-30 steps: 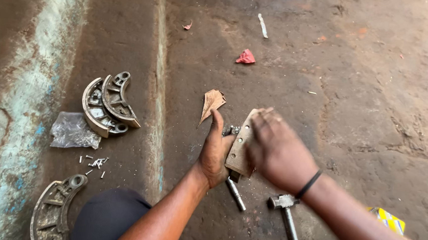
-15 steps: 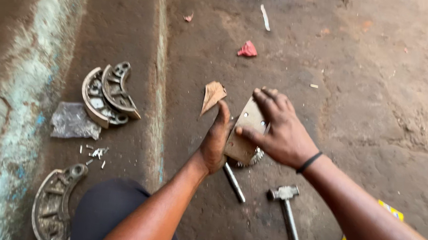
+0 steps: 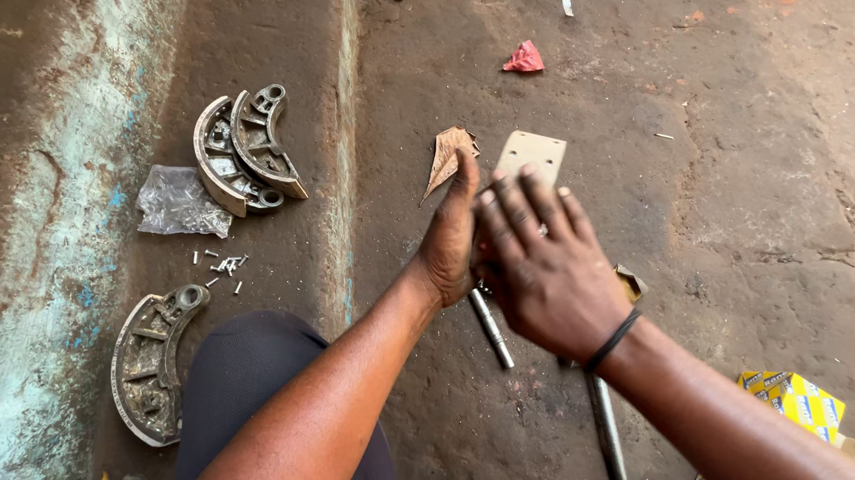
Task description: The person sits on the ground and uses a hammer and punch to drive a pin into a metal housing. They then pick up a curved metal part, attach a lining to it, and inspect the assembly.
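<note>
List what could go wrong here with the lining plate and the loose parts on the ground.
1. Both the left hand and right hand press on the tan lining plate; a slip could pinch fingers against its edge.
2. The small rivets lie scattered on the dirt beside the plastic bag and could easily get lost.
3. The metal rod lies under the forearms and might roll away.

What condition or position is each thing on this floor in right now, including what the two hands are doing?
Left hand: upright, edge pressed against the lining plate.
Right hand: fingers spread, laid over the plate.
Lining plate: tan, drilled, mostly covered by the hands.
Paired brake shoes: stacked, leaning together.
Single brake shoe: lying flat, alone.
Plastic bag: crumpled.
Rivets: scattered loose.
Metal rod: lying on the ground.
Yellow box: on the ground, whether open unclear.
</note>
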A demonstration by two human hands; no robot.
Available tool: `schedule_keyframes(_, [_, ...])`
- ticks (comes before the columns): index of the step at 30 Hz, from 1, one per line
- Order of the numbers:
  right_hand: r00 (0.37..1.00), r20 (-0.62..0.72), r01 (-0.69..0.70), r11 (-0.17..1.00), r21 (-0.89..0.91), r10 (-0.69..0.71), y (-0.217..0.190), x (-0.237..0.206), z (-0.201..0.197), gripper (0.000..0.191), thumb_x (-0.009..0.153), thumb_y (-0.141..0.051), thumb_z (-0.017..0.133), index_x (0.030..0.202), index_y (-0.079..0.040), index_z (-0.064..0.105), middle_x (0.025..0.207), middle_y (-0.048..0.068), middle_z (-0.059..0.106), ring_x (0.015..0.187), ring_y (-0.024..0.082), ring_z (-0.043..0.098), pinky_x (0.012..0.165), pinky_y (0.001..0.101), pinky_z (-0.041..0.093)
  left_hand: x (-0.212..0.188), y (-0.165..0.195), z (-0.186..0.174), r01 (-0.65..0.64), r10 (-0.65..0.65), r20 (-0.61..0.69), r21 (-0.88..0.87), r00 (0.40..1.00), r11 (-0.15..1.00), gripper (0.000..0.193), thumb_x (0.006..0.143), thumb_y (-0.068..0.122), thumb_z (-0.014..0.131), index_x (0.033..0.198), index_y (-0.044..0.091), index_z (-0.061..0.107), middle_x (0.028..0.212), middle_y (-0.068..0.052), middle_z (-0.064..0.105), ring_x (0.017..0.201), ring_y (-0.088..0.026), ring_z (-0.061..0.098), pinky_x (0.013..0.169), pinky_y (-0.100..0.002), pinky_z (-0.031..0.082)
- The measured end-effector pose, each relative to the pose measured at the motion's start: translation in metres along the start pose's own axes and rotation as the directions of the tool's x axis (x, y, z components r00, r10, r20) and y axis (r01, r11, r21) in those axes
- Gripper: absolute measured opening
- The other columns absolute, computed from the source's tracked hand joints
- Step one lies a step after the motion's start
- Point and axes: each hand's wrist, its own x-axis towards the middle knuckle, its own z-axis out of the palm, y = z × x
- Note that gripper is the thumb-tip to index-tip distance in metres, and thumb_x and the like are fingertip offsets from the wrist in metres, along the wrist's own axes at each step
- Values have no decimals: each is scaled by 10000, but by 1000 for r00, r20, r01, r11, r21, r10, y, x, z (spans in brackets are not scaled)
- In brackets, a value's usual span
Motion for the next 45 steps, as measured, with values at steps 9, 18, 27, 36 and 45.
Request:
schedule_keyframes(9, [951,-140,291,950,110,-276,2,25,13,607,968,-467,551,1474,-136,501,1581,78,463,1491,231,362,1230,595,163,5,6,-48,-119,101,-69,-359,993,926,1131,952,919,316,1549,-33,439,1292,-194,568,1151,-293,598,971,-440,549])
schedule_keyframes(18, [971,-230,119,971,208,-69,6,51,17,609,919,-486,673,1435,-182,566,1546,193,450,1462,400,355,1190,587,249,7,14,-63,-12,32,73,-252,997,968,1203,793,930,279,1594,34,334,1537,-174,487,1430,-321,493,1173,-481,446])
schedule_keyframes(27, [943,-220,289,942,170,-250,0,57,31,481,893,-410,673,1360,-302,635,1555,152,447,1461,362,382,1182,563,302,15,26,-91,-27,26,-7,-323,1000,946,1235,785,970,279,1553,7,374,1393,-191,545,1298,-321,571,1102,-477,505])
schedule_keyframes(36, [994,-101,49,992,120,-37,-15,144,106,771,840,-654,625,1479,-240,500,1547,241,384,1448,436,321,1155,645,289,30,21,-178,62,-41,82,-273,996,960,1244,769,954,276,1564,-1,327,1529,-201,480,1426,-337,507,1148,-465,489])
schedule_keyframes(45, [947,-259,242,954,176,-192,-31,171,142,488,847,-441,745,1297,-264,676,1463,163,549,1376,369,497,1087,523,420,47,7,-252,93,-76,65,-306,995,947,1191,799,938,249,1527,5,383,1433,-169,560,1347,-300,564,1102,-417,504])
